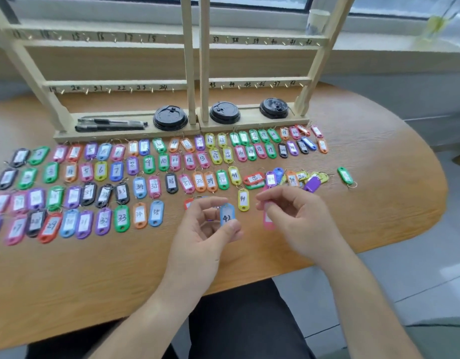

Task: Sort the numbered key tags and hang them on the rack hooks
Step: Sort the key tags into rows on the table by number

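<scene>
Down in front of the wooden rack [188,73], the numbered key tags [148,164] lie in rows on the table [94,281], with a loose heap of tags [296,177] before the rack's right end. The left hand [205,229] pinches a blue tag marked 42 [227,215] between thumb and fingers [210,202]. The right hand [298,218] pinches a pink tag [268,220] whose number is hidden. Both tags are on the near side of the rows, before the rack's right half. The rack's base trough holds two black pens [111,124] and a black cup lid [170,117] in its left half, and two more black lids [225,112] in its right half.
</scene>
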